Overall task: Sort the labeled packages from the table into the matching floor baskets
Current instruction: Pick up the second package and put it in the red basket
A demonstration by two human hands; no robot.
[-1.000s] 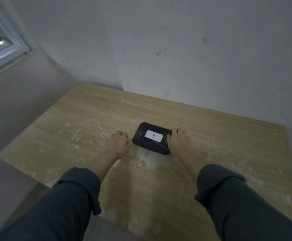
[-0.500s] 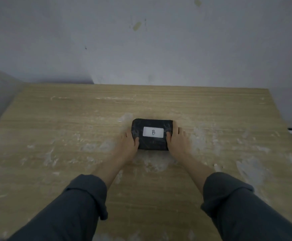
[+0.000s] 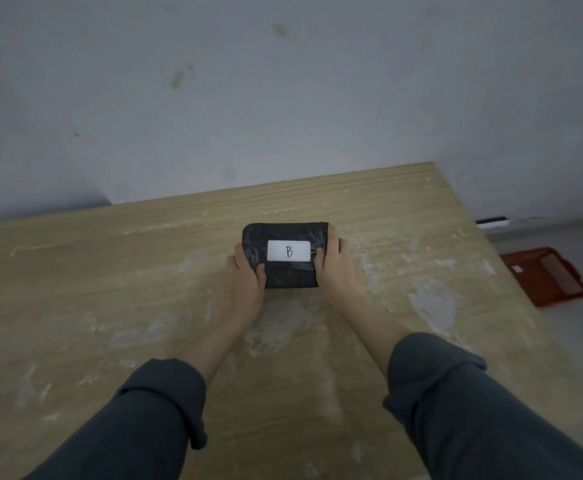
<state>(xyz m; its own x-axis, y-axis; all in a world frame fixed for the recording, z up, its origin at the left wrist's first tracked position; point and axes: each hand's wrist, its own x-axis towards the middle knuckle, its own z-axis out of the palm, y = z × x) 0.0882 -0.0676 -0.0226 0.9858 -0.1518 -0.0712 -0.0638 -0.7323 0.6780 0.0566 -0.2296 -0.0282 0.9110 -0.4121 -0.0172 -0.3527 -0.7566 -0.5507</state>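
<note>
A black wrapped package [image 3: 285, 237] with a white label marked "B" sits near the middle of the wooden table [image 3: 110, 289]. My left hand [image 3: 246, 282] clasps its left end, thumb on top. My right hand [image 3: 335, 268] clasps its right end, fingers curled over the far corner. Whether the package rests on the wood or is slightly raised, I cannot tell. Both forearms wear dark grey sleeves.
A red basket [image 3: 546, 277] stands on the floor past the table's right edge. A grey wall runs behind the table. White smears mark the tabletop. A dark strip [image 3: 491, 220] lies at the base of the wall on the right.
Both hands have closed around the ends of the package. My view has swung to the right, and the red basket has come into sight.
</note>
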